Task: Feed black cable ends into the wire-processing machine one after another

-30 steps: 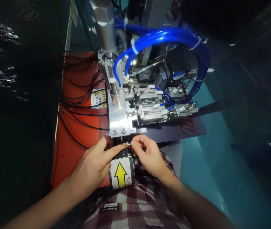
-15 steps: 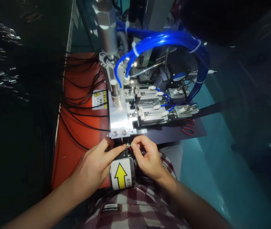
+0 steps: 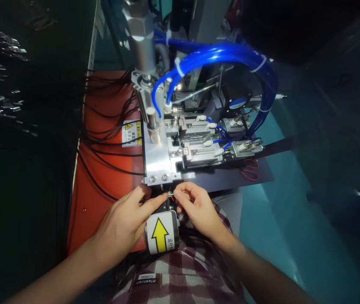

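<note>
My right hand (image 3: 195, 204) pinches thin coloured wires (image 3: 172, 194), one of them red, between thumb and forefinger. The wires are small, and their far ends are hard to make out. My left hand (image 3: 129, 215) lies to the left with its digits apart. One fingertip touches the wire ends, while another rests by the front edge of the metal plate (image 3: 156, 162); its remaining fingers are hidden. Both hands meet over a small black fixture (image 3: 164, 208) just below the plate. Nearer to me is a white label with a yellow arrow (image 3: 160, 234) on a rounded cover.
The machine carries a vertical cylinder (image 3: 139, 38), several small pneumatic slides (image 3: 198, 158) and an arched bundle of blue hoses (image 3: 217, 52). Black cables (image 3: 110, 154) cross the orange base (image 3: 104, 185). Red-handled scissors (image 3: 250, 169) lie on the dark sheet at right.
Both hands stay at the same place over the fixture. My right fingers have shifted very slightly at the wires, and the view has moved a little.
</note>
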A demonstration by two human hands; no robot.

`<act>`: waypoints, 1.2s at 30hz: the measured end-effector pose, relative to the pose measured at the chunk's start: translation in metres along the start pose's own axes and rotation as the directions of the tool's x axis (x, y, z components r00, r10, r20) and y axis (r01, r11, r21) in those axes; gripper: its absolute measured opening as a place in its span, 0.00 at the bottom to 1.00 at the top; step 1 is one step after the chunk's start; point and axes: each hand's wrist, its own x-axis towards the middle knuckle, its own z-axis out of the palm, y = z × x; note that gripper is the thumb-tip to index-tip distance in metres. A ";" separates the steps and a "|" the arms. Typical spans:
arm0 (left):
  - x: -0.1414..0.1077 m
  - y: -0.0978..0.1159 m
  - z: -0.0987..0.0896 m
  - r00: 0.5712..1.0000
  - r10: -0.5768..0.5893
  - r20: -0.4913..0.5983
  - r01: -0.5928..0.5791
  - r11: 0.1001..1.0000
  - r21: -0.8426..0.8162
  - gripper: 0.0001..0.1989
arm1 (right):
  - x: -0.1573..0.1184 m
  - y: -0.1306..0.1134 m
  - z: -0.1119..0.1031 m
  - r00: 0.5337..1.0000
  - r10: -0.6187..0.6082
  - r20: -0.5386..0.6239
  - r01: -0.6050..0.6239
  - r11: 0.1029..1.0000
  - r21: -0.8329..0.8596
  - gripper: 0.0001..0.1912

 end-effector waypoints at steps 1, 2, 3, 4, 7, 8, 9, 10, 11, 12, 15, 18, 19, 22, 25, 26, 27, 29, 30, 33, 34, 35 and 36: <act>0.000 0.000 0.000 1.000 0.004 -0.002 -0.004 1.000 -0.003 0.20 | 0.000 -0.001 -0.001 1.000 0.007 0.010 -0.007 1.000 0.011 0.11; 0.001 0.000 0.000 1.000 0.005 -0.003 -0.005 1.000 -0.004 0.20 | 0.000 -0.002 -0.002 1.000 0.015 0.021 -0.015 1.000 0.019 0.11; 0.001 0.000 0.001 1.000 0.004 -0.003 -0.004 1.000 -0.005 0.20 | -0.001 -0.002 -0.002 0.999 0.020 0.031 -0.021 0.999 0.024 0.12; 0.001 0.000 0.001 1.000 0.000 -0.003 0.000 1.000 -0.006 0.20 | -0.001 -0.002 -0.003 0.999 0.020 0.037 -0.021 0.999 0.029 0.12; 0.001 0.000 0.001 1.000 -0.009 -0.003 0.009 1.000 -0.011 0.20 | -0.003 -0.002 -0.003 0.999 0.008 0.034 -0.009 0.999 0.032 0.12; 0.001 0.000 0.001 1.000 -0.011 -0.005 0.010 1.000 -0.013 0.20 | -0.003 -0.002 -0.003 1.000 0.008 0.025 -0.008 1.000 0.028 0.12; 0.001 0.000 0.001 1.000 -0.011 -0.007 0.011 1.000 -0.014 0.20 | -0.003 -0.002 -0.003 1.000 0.010 0.014 -0.010 1.000 0.024 0.12; 0.001 0.000 0.001 1.000 -0.010 -0.007 0.010 1.000 -0.014 0.20 | -0.003 -0.002 -0.003 1.000 0.013 0.004 -0.013 1.000 0.020 0.11; 0.000 0.000 0.001 1.000 -0.009 -0.009 0.009 1.000 -0.012 0.20 | -0.003 -0.002 -0.002 1.000 0.013 -0.002 -0.012 1.000 0.016 0.11; 0.000 0.000 0.001 1.000 -0.007 -0.009 0.007 1.000 -0.009 0.20 | -0.002 -0.002 -0.002 1.000 0.009 -0.005 -0.009 1.000 0.012 0.11; 0.001 0.000 0.000 1.000 -0.003 -0.007 0.003 1.000 -0.004 0.21 | -0.002 -0.001 -0.001 1.000 -0.016 -0.012 0.016 1.000 -0.002 0.10; 0.001 0.000 0.000 1.000 -0.008 0.006 0.008 1.000 -0.010 0.21 | -0.002 0.000 0.001 0.999 -0.030 -0.024 0.030 1.000 -0.003 0.10; 0.001 0.000 0.000 1.000 -0.008 0.007 0.008 1.000 -0.011 0.21 | -0.002 0.000 0.001 0.999 -0.029 -0.026 0.029 1.000 0.002 0.10; 0.000 0.000 0.001 1.000 -0.009 0.012 0.010 1.000 -0.008 0.21 | -0.002 0.002 0.001 0.999 -0.018 -0.027 0.019 0.999 0.027 0.10; -0.001 0.000 0.001 1.000 -0.007 0.016 0.007 1.000 -0.012 0.22 | -0.002 0.002 0.001 1.000 -0.006 -0.007 0.006 0.999 0.045 0.10; -0.002 0.000 0.001 1.000 -0.005 0.016 0.005 1.000 -0.013 0.22 | -0.002 0.001 0.001 1.000 -0.002 0.003 0.002 0.999 0.048 0.10; -0.002 0.000 0.001 1.000 -0.004 0.016 0.004 1.000 -0.015 0.22 | -0.002 0.001 0.001 1.000 0.003 0.012 -0.003 0.999 0.050 0.10; -0.002 0.000 0.001 1.000 -0.003 0.014 0.003 1.000 -0.018 0.22 | -0.002 0.000 0.001 1.000 0.011 0.017 -0.011 0.999 0.053 0.11; -0.001 0.000 0.001 1.000 -0.003 0.013 0.003 1.000 -0.018 0.22 | -0.002 -0.001 0.001 1.000 0.012 0.015 -0.013 0.998 0.054 0.11; 0.000 0.000 0.001 1.000 -0.004 0.019 0.005 1.000 -0.023 0.22 | -0.002 -0.001 0.001 1.000 0.013 0.008 -0.013 0.998 0.055 0.11; 0.000 0.000 0.001 1.000 -0.004 0.021 0.004 1.000 -0.024 0.22 | -0.001 -0.002 0.001 1.000 0.013 0.009 -0.014 0.998 0.054 0.11; 0.000 0.000 0.001 1.000 -0.005 0.024 0.005 1.000 -0.026 0.22 | -0.001 -0.001 0.000 1.000 0.015 0.010 -0.015 0.999 0.052 0.11; 0.000 0.000 0.001 1.000 -0.006 0.025 0.006 1.000 -0.026 0.23 | -0.001 -0.001 0.000 1.000 0.018 0.011 -0.019 0.999 0.051 0.11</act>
